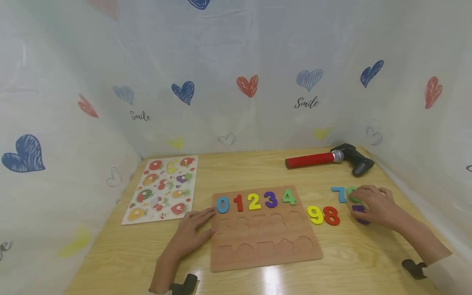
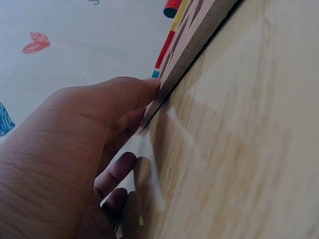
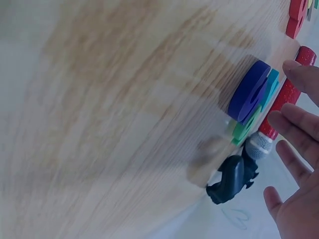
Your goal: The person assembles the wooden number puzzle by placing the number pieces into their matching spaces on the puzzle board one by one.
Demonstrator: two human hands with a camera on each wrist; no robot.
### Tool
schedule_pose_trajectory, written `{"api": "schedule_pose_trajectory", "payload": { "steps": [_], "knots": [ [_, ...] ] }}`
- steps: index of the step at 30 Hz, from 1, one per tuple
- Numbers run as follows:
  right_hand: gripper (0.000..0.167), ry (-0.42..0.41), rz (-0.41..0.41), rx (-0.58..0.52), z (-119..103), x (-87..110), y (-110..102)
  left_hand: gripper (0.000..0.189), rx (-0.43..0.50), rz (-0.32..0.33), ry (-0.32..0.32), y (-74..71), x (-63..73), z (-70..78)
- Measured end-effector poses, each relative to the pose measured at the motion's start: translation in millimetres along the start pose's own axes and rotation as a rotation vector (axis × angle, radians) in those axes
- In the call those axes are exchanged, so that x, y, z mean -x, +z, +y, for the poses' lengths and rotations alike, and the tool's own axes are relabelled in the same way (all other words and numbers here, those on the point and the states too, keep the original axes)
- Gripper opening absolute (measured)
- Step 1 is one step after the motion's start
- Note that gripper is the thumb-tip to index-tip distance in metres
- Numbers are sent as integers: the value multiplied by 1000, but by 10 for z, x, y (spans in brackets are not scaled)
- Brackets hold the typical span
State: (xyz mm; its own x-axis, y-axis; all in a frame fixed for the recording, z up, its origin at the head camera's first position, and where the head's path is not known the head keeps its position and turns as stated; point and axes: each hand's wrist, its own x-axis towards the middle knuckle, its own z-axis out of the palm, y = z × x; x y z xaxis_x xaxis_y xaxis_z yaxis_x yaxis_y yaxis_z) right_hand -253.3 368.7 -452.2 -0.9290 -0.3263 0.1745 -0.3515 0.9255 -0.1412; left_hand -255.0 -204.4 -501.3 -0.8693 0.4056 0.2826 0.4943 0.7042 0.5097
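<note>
My left hand point(image 1: 191, 231) rests at the left edge of a brown wooden number board point(image 1: 265, 256), its fingertips at that edge. In the left wrist view the thumb touches the board's side. Blue 0 point(image 1: 222, 205), red 1, yellow 2, purple 3 and green 4 point(image 1: 289, 197) sit along the board's top row; below are two rows of bare outlines. My right hand point(image 1: 380, 207) hovers with spread fingers over a purple number piece point(image 3: 249, 92) and a green one point(image 1: 352, 195), both partly hidden in the head view. Nothing is held in it.
Blue 7 point(image 1: 339, 194), yellow 9 point(image 1: 315, 215) and red 8 point(image 1: 331, 216) lie on the table right of the board. Behind them are a red microphone point(image 1: 311, 160) and a black object point(image 1: 357, 160). A fruit puzzle board point(image 1: 127, 217) lies at the left.
</note>
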Motion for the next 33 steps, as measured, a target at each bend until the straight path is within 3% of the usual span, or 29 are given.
{"api": "schedule_pose_trajectory", "payload": {
  "steps": [9, 16, 28, 33],
  "knots": [
    [52, 31, -43, -32, 29, 112, -16, 52, 19, 8, -13, 12, 10, -38],
    [53, 75, -101, 16, 57, 180, 13, 52, 31, 8, -17, 19, 8, -31],
    [51, 60, -88, 39, 84, 201, 36, 52, 34, -16, -28, 29, 13, -35],
    [53, 39, -47, 7, 67, 210, 25, 52, 33, -20, -41, 19, 13, -26]
  ]
}}
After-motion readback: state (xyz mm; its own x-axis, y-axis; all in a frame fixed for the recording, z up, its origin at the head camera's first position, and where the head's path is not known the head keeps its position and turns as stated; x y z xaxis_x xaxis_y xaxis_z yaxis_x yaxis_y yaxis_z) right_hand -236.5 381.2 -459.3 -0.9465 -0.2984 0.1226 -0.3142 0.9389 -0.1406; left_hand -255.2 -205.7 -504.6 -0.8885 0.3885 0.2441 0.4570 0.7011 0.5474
